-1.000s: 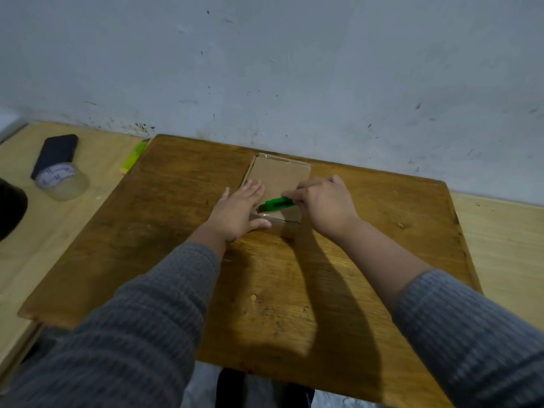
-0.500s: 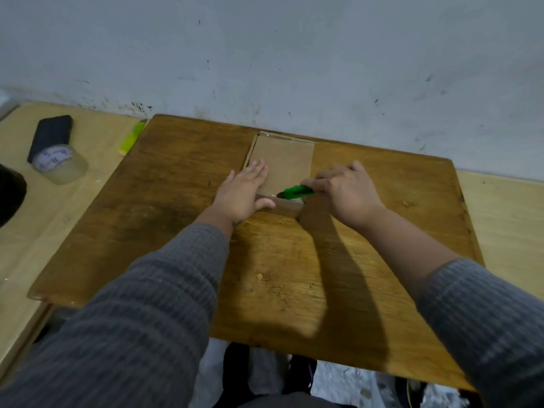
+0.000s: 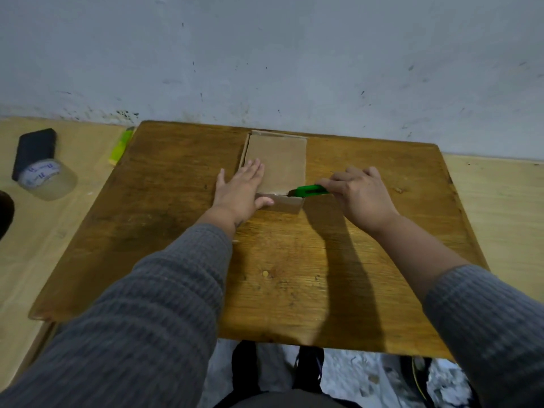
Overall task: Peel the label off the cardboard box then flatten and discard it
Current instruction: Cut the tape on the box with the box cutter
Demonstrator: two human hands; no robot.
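Note:
A small brown cardboard box (image 3: pixel 281 163) lies on the dark wooden table (image 3: pixel 176 201), near its far edge. My left hand (image 3: pixel 240 191) presses flat on the box's near left corner, fingers straight and thumb along the front wall. My right hand (image 3: pixel 360 192) grips a green utility knife (image 3: pixel 310 190), whose tip sits at the box's near right corner. No label shows on the box's top face.
To the left, on a lighter wooden surface (image 3: pixel 59 231), stand a roll of clear tape (image 3: pixel 47 179), a black phone (image 3: pixel 35 150) and a yellow-green object (image 3: pixel 120 145). A grey-white wall runs behind the table. Legs and feet show below the table's near edge.
My right hand has drawn the green knife rightward along the box's near edge, from its left part to its right corner. The left hand stays pressed on the box.

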